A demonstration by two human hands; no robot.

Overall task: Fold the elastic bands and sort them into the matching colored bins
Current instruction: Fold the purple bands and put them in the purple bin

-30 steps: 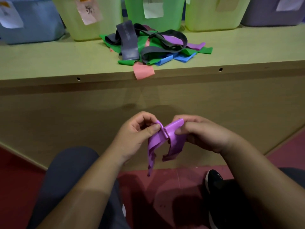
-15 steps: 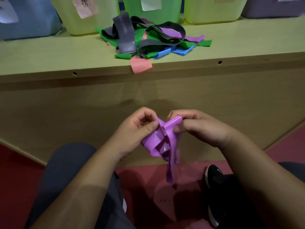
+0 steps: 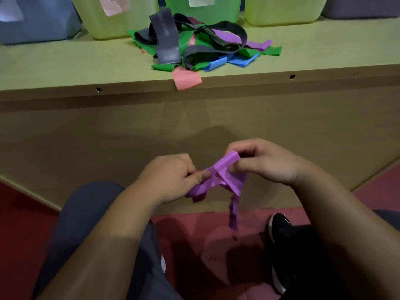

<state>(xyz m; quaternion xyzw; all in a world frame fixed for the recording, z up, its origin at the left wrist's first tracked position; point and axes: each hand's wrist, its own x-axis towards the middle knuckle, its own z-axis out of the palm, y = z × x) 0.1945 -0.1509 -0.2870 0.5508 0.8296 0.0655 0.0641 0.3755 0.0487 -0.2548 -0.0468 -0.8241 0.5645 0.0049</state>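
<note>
A purple elastic band [image 3: 225, 172] is bunched between both hands in front of the wooden bench's side, low in the head view. My left hand [image 3: 171, 180] pinches its left, crumpled part. My right hand [image 3: 264, 163] pinches its upper folded end, and a thin tail hangs down below it. A pile of loose bands [image 3: 199, 44] in grey, green, purple, blue and pink lies on the bench top [image 3: 65, 66]. Behind it stand a blue bin [image 3: 39, 22], a yellow-green bin [image 3: 116, 18], a green bin [image 3: 203, 7], another yellow-green bin [image 3: 283, 9] and a purple bin [image 3: 363, 7].
One pink band [image 3: 186, 79] hangs over the bench's front edge. My knees and a black shoe [image 3: 279, 234] are below my hands, on a red floor [image 3: 19, 224]. Paper labels are stuck on the bins.
My left hand has dropped lower and left while my right hand lifted the band's folded end, so the purple band is stretched out between them. The hanging tail now falls under my right hand.
</note>
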